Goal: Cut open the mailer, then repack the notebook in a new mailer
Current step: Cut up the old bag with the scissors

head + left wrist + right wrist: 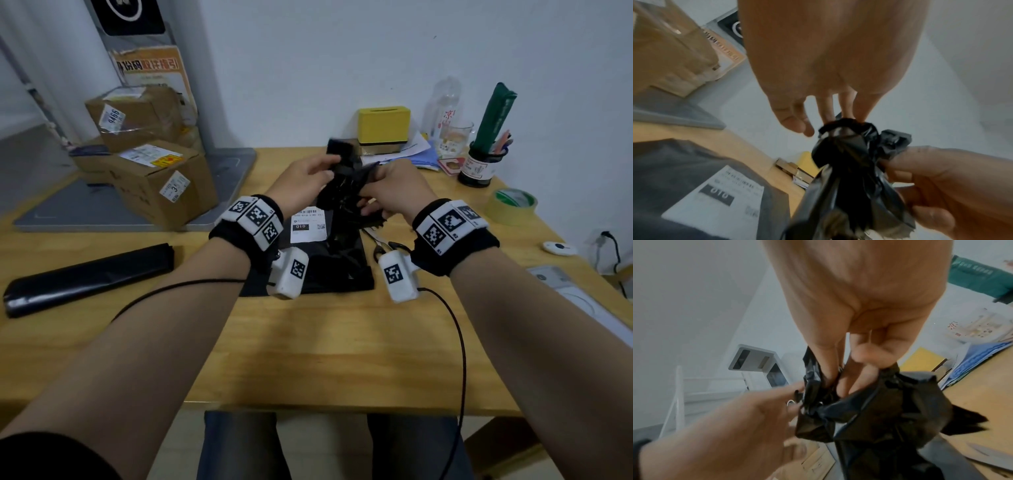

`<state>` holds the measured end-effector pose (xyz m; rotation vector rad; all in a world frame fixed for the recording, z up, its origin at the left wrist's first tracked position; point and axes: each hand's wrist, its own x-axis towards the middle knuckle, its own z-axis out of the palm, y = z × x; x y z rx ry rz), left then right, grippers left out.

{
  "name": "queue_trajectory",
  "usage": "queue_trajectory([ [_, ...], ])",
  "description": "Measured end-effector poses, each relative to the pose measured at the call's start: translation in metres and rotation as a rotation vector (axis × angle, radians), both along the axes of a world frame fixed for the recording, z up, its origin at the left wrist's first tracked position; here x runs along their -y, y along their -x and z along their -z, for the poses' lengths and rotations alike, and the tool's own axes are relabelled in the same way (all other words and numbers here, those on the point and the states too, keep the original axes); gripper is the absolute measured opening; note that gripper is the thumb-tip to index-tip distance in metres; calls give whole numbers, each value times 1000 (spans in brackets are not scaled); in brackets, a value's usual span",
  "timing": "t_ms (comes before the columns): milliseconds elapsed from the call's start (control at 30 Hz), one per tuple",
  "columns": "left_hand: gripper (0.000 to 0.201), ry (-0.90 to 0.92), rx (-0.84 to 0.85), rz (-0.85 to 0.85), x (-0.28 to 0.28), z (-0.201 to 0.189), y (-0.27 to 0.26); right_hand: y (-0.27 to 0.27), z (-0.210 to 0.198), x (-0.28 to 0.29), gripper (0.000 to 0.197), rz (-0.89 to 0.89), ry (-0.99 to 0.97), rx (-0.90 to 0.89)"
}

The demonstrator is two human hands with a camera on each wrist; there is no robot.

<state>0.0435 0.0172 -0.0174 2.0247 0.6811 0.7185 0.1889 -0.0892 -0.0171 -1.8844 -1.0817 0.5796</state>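
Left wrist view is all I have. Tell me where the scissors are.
Observer: The scissors lie on the table, just right of the labelled mailer, below the right hand.
Operator: Report any spare mailers.
Observer: A black folded bundle lies near the table's left edge, untouched; I cannot tell what it holds.
Operator: Describe the right hand's grip.
Observer: In the right wrist view, its fingers are tucked into the crumpled black plastic, with the thumb pinching it.
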Motion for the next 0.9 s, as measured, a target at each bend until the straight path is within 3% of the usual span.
queue_trajectory([
  [200,13,224,-58,-24,2,13,10,3,-1,3,6,-36,-203,-189],
  [333,15,262,-123,100,0,17,20,7,5,4,9,-57,-275,-211],
  [467,16,241,-150,152,6,20,23,15,6,0,17,-35,-308,-167],
  [600,7,216,-113,43,13,21,23,20,8,-2,18,-19,-307,-186],
  [700,4,182,-104,-46,18,22,25,25,5,0,5,-34,-256,-164],
  [800,12,153,-47,-48,24,24,27,33,-6,6,17,-1,-187,-125],
  [900,15,74,-42,-106,28,23,31,37,-17,17,30,47,-158,35],
])
